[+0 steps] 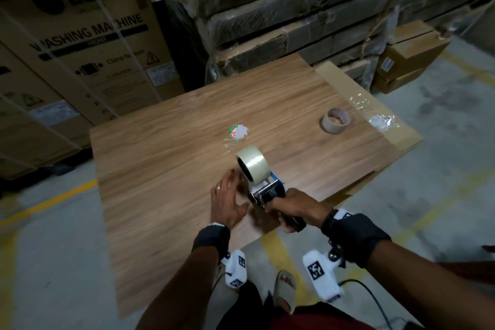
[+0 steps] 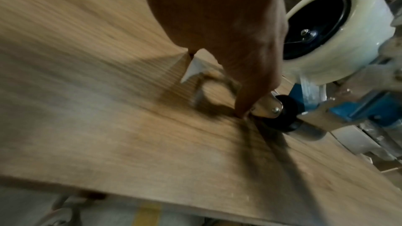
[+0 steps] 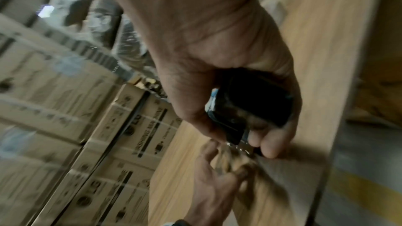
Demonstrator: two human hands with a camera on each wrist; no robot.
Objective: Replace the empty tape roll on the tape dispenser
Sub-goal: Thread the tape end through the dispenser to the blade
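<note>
Nearest, item one: right hand, fingers wrapped tight round the black handle of the tape dispenser, which stands on the wooden board near its front edge. Item two: left hand, just left of the dispenser, fingers spread and fairly straight, holding nothing; in the left wrist view one fingertip meets the board beside the dispenser's black roller. Item three: new tape roll, clear, seated on the dispenser's hub, a strip running down toward the roller. Step judged in hand: threading and sticking down the free end. To do it well, keep the handle steady, press the strip flat under the roller, and keep fingers off the cutting edge. Beyond the dispenser: a crumpled label wrapper. Farther right of the dispenser: empty tape roll, lying on the board, well apart.
</note>
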